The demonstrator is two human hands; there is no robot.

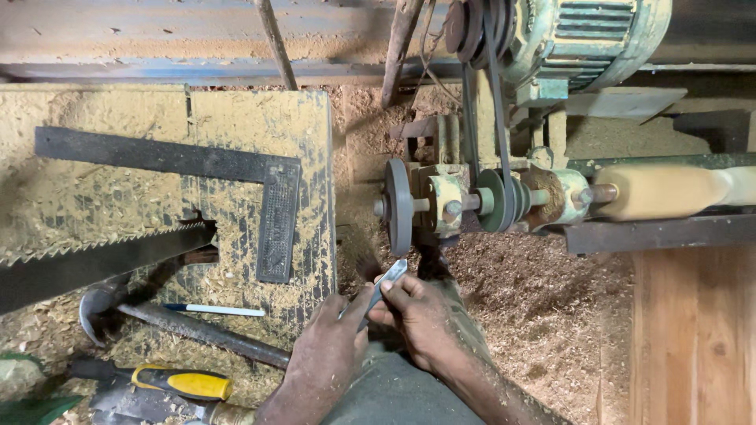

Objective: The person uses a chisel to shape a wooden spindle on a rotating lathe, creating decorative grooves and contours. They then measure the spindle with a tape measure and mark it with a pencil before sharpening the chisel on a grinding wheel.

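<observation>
Head view: both hands brought together low in the frame, just below the grinding wheel [399,206]. Left hand [331,350] and right hand [421,319] closed together on a thin metal blade [383,285], fingers [391,288] of the right pinching it near the upper end, those of the left curled round the lower part; tip angled up toward the wheel yet apart from its rim, presumably so as to offer the edge to the stone under two-handed control. Wheel carried on a short shaft beside a stepped pulley [496,201], with a belt [482,102] running up to the motor [587,39], so placed that one drive serves both the wheel and the turned wood blank [669,190] mounted at the right. Hand tools laid flat on the sawdust-covered counter [236,110] within reach to the left: steel square [276,212], saw blade [102,260], pen [216,310], iron bar [205,334], yellow-handled tool [185,384]. Lower end of the thin metal blade hidden inside the left hand, so full length and handle not determinable. Rotation of the wheel not determinable from a single frame. Motor, blank and saw cut off at the frame edges; far end of the blank out of view. Objects at the bottom left corner partly buried in shavings and hard to identify.
</observation>
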